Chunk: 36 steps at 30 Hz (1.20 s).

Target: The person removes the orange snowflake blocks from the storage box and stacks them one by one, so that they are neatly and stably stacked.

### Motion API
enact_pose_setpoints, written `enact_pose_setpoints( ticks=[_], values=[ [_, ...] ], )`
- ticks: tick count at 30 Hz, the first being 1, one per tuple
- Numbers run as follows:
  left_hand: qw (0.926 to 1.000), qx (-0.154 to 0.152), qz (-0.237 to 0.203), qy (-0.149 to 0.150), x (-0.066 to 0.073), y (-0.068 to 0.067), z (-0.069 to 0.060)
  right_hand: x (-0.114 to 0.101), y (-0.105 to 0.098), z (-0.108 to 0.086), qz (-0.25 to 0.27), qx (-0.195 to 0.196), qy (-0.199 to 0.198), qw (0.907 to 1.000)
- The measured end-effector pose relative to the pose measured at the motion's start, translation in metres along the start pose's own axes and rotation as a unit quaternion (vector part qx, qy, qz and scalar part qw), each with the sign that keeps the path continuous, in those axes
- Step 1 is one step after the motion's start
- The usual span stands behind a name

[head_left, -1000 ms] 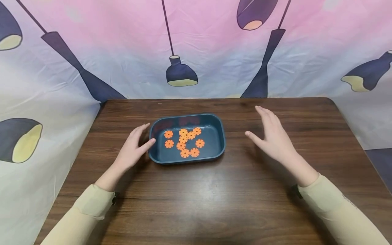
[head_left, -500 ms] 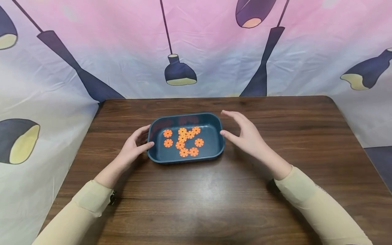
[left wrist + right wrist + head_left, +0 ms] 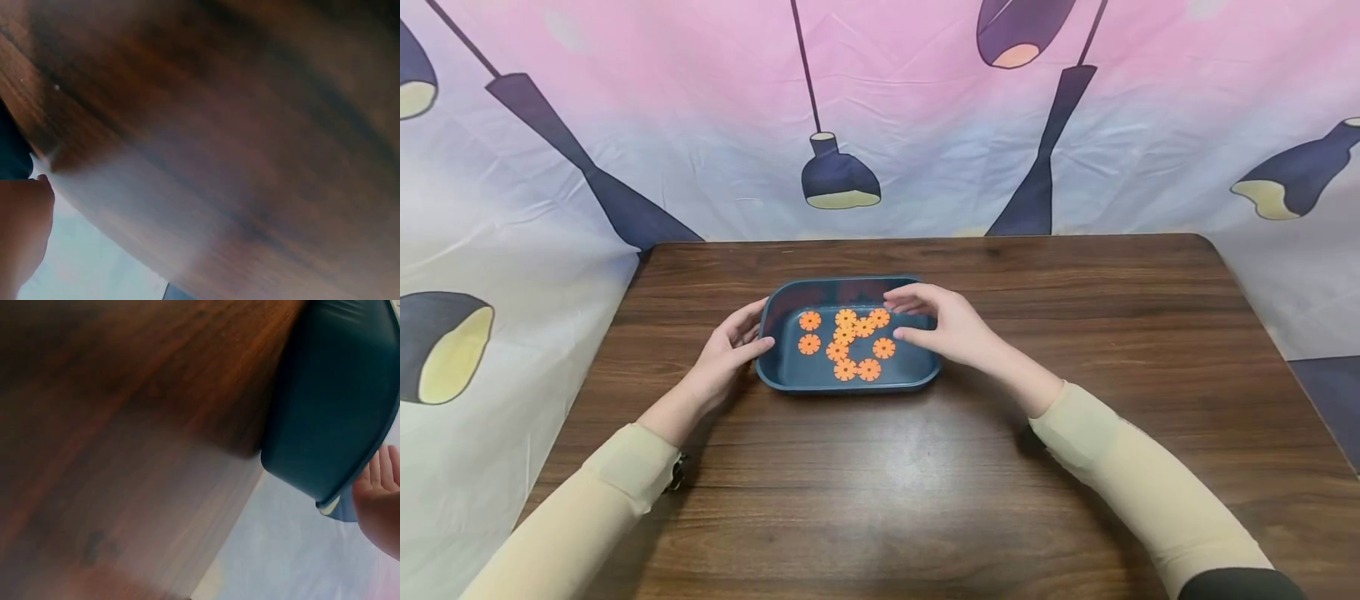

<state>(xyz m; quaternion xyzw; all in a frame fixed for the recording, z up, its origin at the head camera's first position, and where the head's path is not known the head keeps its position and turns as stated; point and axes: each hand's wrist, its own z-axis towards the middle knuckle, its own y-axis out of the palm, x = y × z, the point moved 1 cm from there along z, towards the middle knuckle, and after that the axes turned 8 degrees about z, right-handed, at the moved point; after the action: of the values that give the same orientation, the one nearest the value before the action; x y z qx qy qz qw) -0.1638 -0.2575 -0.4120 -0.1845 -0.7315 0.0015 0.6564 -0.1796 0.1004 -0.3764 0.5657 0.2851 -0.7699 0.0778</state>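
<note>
A dark blue-green rectangular tray sits on the table. In it lie several orange notched plastic discs, like snowflake building discs, mostly bunched in the middle. My left hand grips the tray's left end, thumb at the rim and fingers behind the outer wall. Over the right end hovers my right hand, fingers loosely bent, with its thumb close to the rightmost disc and nothing visibly held. The right wrist view shows the tray's outer wall beside that hand; its fingertips are partly hidden.
The brown wooden table extends around the tray. Behind its far edge hangs a pastel cloth printed with dark lamps. In the left wrist view, part of the left hand shows near the table's edge.
My right hand has moved left from beside the tray to over its right end. The tray has shifted slightly left, and my left hand has come further round its end.
</note>
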Motion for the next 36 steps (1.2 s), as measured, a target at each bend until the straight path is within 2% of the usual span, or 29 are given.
enact_pose_setpoints(
  ticks=[5,10,17,22,27,31,36],
  values=[
    [0.9975,-0.009,-0.069,0.005,-0.004,0.001,0.003,-0.001,0.008,0.013,-0.010,-0.046,-0.003,0.9989],
    [0.9918,-0.010,-0.124,0.030,-0.006,0.002,0.005,-0.002,0.015,0.028,-0.010,-0.101,0.022,0.9946],
    [0.9835,-0.022,-0.170,0.058,-0.012,0.002,0.005,0.003,0.027,0.042,-0.043,-0.193,0.041,0.9794],
    [0.9828,-0.035,-0.176,0.044,-0.016,0.002,0.005,0.008,0.031,0.048,-0.056,-0.240,0.050,0.9679],
    [0.9853,-0.037,-0.165,0.024,-0.017,0.002,0.006,0.012,0.037,0.053,-0.095,-0.266,0.060,0.9573],
    [0.9857,-0.039,-0.163,0.018,-0.018,0.002,0.006,0.013,0.042,0.055,-0.129,-0.273,0.061,0.9513],
    [0.9850,-0.038,-0.167,0.018,-0.018,0.001,0.005,0.014,0.047,0.055,-0.152,-0.274,0.050,0.9483]
  ],
)
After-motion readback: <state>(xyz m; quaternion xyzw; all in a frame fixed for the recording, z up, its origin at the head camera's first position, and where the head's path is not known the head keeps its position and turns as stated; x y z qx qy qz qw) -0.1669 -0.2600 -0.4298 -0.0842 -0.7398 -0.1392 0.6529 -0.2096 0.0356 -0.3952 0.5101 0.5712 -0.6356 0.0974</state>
